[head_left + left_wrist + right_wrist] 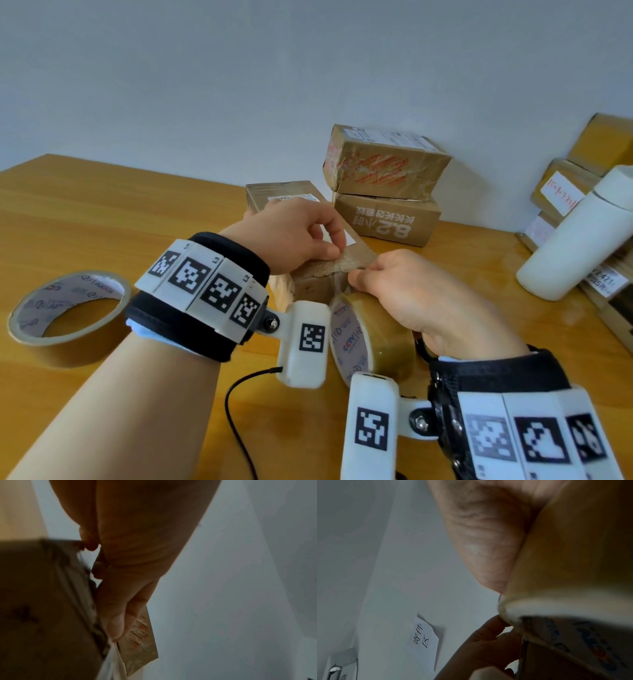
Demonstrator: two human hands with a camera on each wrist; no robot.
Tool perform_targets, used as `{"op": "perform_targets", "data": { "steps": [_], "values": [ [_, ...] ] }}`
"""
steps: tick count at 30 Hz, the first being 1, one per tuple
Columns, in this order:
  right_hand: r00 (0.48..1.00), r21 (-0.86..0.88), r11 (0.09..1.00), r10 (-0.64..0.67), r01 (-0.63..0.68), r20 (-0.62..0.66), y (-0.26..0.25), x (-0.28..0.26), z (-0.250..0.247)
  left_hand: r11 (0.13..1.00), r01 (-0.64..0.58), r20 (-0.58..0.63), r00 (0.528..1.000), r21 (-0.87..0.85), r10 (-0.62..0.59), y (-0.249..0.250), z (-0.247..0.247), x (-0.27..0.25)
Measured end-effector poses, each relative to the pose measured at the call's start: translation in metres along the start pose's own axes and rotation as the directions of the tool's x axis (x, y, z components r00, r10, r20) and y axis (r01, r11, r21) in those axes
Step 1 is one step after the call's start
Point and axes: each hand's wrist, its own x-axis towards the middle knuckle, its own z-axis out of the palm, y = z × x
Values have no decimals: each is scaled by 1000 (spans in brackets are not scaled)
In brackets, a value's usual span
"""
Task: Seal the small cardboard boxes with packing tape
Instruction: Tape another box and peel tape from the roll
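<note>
Step in hand: tape is being laid over the near top edge of the small cardboard box [308, 281] at the middle of the counter [102, 212]; this is judged to be the sealing stroke itself, not yet finished.
Left hand: the left hand [291, 233] is curled at the box's near top edge, its thumb and fingers pinched on the tape end there.
Right hand: the right hand [428, 301] is wrapped round the tape roll [370, 335], held on edge just beside the box at its 5 o'clock side, fingertips up against the box edge.
Tape strip: a short crinkled stretch [346, 262] is seen between the two hands, lying on the box top.
Box place: the box lies in front of a stack of sealed boxes [383, 181] at 1 o'clock.
Other things: a spare roll [68, 318] lies flat at 9 o'clock; a white bottle [579, 236] stands at 3 o'clock, in front of further boxes [561, 192].
Next move: the pinned end must be held firmly while the roll is drawn along the seam, the strip kept taut and flat, then pressed down and torn off.
Care: wrinkles are already visible, so even tension is called for.
</note>
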Motion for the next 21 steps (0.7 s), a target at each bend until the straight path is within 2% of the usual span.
{"op": "perform_targets", "data": {
  "steps": [7,13,21],
  "values": [
    [1000,30,999,10,-10,-5,3,2,0,996,-57,173,984,67,45,-3,-18,-12],
    [999,39,999,28,-27,-17,3,3,0,971,-61,146,989,232,27,7,-10,-10],
    [999,29,999,-12,13,-38,5,3,-2,954,-124,177,981,274,76,4,6,-38]
  ]
}}
